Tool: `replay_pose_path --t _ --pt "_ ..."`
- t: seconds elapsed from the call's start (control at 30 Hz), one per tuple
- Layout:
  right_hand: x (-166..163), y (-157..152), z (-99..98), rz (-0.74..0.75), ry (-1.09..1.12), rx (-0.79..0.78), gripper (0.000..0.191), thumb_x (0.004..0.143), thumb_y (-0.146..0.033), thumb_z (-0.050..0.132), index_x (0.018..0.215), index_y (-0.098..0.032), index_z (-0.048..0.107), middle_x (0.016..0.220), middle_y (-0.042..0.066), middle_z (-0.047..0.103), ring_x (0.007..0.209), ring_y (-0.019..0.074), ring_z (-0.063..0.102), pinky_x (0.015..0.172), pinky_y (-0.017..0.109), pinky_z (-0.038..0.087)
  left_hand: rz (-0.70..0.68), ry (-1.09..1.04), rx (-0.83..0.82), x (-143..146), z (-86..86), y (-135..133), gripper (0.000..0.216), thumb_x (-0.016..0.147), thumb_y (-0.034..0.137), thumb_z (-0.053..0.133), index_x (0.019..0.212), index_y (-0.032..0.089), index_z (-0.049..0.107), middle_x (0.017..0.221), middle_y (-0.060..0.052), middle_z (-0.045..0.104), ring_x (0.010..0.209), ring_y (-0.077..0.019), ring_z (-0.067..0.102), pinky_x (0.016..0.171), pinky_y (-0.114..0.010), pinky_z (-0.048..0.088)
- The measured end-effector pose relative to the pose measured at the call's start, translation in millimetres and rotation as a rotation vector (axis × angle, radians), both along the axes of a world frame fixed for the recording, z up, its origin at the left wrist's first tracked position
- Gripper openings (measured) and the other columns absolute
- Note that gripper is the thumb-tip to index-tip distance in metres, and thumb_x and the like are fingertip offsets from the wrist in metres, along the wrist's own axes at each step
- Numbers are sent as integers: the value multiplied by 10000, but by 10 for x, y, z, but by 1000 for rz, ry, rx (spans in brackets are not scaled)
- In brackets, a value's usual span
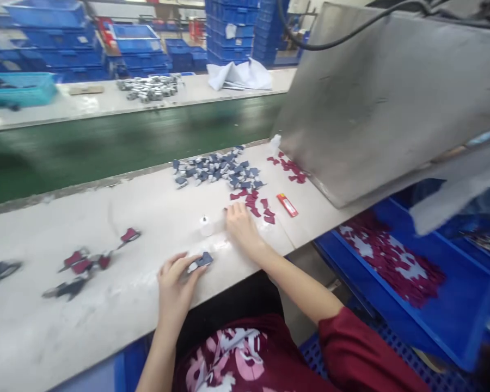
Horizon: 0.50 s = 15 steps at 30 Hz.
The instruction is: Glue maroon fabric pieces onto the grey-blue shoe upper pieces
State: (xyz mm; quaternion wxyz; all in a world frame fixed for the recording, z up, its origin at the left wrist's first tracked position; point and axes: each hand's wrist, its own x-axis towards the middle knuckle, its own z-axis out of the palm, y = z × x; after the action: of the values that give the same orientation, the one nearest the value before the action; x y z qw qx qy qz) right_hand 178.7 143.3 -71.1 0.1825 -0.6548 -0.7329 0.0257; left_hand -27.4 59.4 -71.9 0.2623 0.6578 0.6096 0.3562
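My left hand (pixel 176 286) pinches a small blue-grey and white plastic part (pixel 204 259) between thumb and fingers, low over the bench near its front edge. My right hand (pixel 242 227) is closed, its fingertips down by the bench beside loose maroon pieces (pixel 251 203); a tiny dark spot shows at the fingertips, too small to name. Between the hands, a little farther back, stands a small white round holder (pixel 206 224) with a dark tip on top. Behind it lies a heap of blue-grey and white parts (pixel 218 167).
Left on the bench (pixel 139 277) lie blurred maroon-and-grey parts (pixel 81 261). A red packet (pixel 287 204) lies at right, near a slanted metal panel (pixel 375 92). Lower right, a blue crate (pixel 465 321) holds maroon pieces. Across the green belt (pixel 126 133) are silvery parts (pixel 151 88).
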Motion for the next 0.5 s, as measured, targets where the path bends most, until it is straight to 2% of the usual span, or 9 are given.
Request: replay_pose_path --t 0.13,0.23,0.3,0.37,0.5 --pt "130 -172 -16 2 210 22 290 1016 -177 359 985 -147 646 960 141 676 954 271 616 875 412 505 72 -208 -86 0 54 -36 236 764 446 728 909 279 808 1033 -68 785 1047 -308 687 983 -473 458" --pt "117 -456 21 32 429 -30 341 1057 -305 318 1057 -179 634 933 73 707 847 195 683 746 308 555 112 -390 -178 26 82 -68 245 738 388 753 934 251 808 1007 -56 801 976 -281 723 904 -399 533" --pt "57 -642 54 22 811 -104 315 1030 -406 422 1021 -198 659 934 57 708 857 189 698 720 286 561 133 -465 -215 62 95 -82 249 729 355 761 941 237 813 992 -52 810 950 -272 739 876 -369 558" --pt "-17 -780 86 12 1044 -124 274 971 -443 547 957 -215 699 945 53 697 903 195 686 749 288 554 144 -511 -225 100 99 -87 256 721 329 768 951 229 819 1002 -50 813 960 -270 747 893 -361 566" --pt "-135 -908 130 -4 1153 -112 210 898 -425 661 875 -230 735 875 37 689 853 180 654 745 286 527 145 -590 -255 145 85 -96 286 722 304 772 990 216 819 1011 -53 813 946 -261 760 888 -348 589"
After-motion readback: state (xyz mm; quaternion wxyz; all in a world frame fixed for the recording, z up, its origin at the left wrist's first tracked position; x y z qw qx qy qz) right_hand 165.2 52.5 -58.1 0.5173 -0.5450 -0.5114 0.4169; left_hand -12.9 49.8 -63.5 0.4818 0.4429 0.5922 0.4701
